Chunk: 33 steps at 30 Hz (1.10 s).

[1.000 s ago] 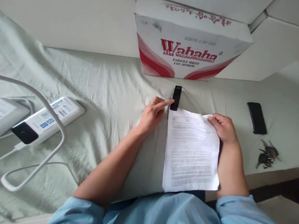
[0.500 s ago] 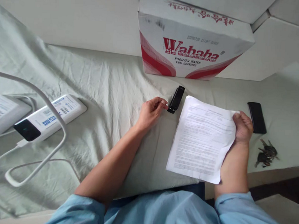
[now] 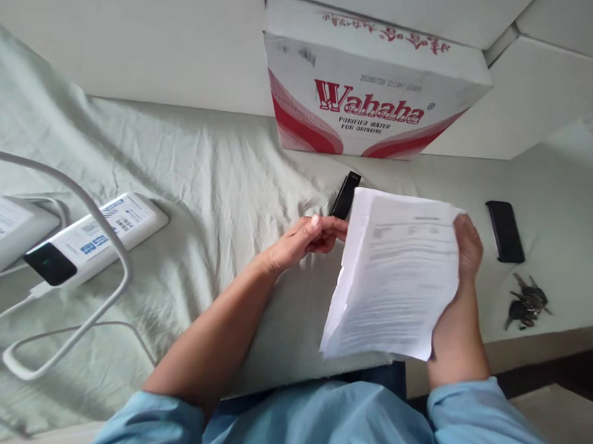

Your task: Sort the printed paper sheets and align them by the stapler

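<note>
Paper stack [image 3: 398, 274] is up in the right hand [image 3: 468, 247], tilted above the near edge of the pale green cloth [image 3: 214, 171]; more than one layer shows along its ragged left edge, so several sheets, count unclear; print is too blurred to read; cannot tell whether the sheets are fastened, no staple visible.

Black stapler [image 3: 346, 195] lies on the cloth just beyond the stack's far left corner, near end partly hidden by hand and paper; no sheet seen in its mouth; so, my read: sheets gathered and in hand, edges not squared, any fastening unconfirmed.

Right hand: closed, pinching the far right corner, thumb on the printed face, other fingers out of sight behind. Left hand [image 3: 305, 239]: half open, thumb raised, fingers close together and pointing right; fingertips reach the stack's left edge and seem to go behind it, contact cannot be told; it sits just near of the stapler, no clear grip on it.

Rest: red and white carton [image 3: 372, 107] at the far side; phone [image 3: 505, 231] and keys [image 3: 527, 304] to the right; white power bank [image 3: 128, 214] and cable [image 3: 79, 189] well left.
</note>
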Each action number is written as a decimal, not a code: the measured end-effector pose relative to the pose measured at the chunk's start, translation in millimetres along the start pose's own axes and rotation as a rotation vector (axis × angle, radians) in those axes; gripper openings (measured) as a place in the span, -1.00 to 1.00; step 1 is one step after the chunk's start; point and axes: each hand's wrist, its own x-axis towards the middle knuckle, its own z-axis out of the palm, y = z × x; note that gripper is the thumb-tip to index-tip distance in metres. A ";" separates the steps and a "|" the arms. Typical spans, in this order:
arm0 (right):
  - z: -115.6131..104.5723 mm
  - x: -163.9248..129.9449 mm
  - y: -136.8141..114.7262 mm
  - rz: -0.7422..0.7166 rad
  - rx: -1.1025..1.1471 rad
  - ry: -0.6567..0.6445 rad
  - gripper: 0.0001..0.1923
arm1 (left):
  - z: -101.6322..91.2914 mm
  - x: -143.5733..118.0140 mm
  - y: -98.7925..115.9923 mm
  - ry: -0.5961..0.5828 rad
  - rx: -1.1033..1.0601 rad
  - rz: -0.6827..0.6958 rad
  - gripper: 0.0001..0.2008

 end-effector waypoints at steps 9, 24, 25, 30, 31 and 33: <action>10.7 8.1 18.4 0.031 -0.096 -0.018 -0.41 | -0.3 3.9 9.8 0.181 0.259 0.009 -0.50; 12.2 11.1 38.6 -0.100 -0.069 -0.138 -0.56 | -5.8 17.9 -5.7 0.630 -0.124 0.170 -0.40; 11.8 11.3 39.0 -0.111 -0.064 -0.125 -0.56 | -5.2 17.1 -5.2 0.617 -0.104 0.166 -0.41; 10.5 11.6 35.4 -0.174 -0.001 -0.026 -0.54 | 0.4 13.5 -4.2 0.481 0.034 0.133 -0.45; 10.0 11.5 33.9 -0.168 0.004 -0.011 -0.52 | 1.5 13.1 -4.3 0.461 0.063 0.133 -0.45; 9.6 10.6 30.8 -0.134 0.000 -0.004 -0.50 | 2.8 12.9 -4.8 0.463 0.120 0.147 -0.45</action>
